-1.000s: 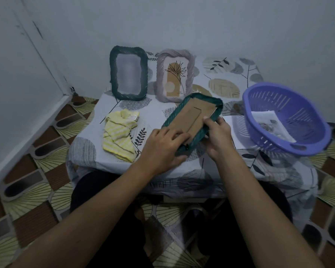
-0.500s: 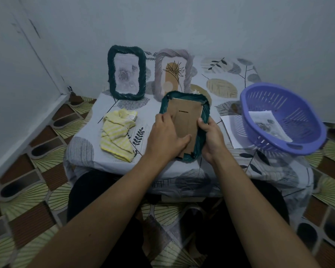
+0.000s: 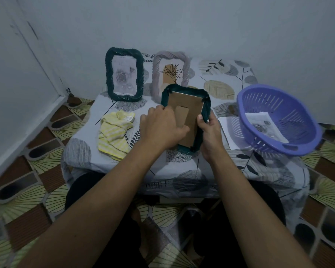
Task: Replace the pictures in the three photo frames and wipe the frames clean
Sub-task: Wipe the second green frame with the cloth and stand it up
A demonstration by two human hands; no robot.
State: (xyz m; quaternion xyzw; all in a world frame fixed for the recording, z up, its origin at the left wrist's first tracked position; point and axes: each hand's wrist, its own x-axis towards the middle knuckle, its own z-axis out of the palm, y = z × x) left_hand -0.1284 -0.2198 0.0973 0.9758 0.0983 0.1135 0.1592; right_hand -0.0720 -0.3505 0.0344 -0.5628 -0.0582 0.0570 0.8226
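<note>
Head view showed the left hand [image 3: 161, 128] holding the left side of the green frame [image 3: 206, 107], thumb lying on its brown back board [image 3: 190, 105]. The right hand [image 3: 209, 132] gripped the right edge. The frame sat between both hands, tilted up over the surface [image 3: 85, 151], back side facing the person, long way pointing up and away. The left hand was nearer the stand flap [image 3: 182, 117], so it would likely open the back.

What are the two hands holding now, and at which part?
The green frame: the right hand grips its right edge, the left hand its left edge.
</note>
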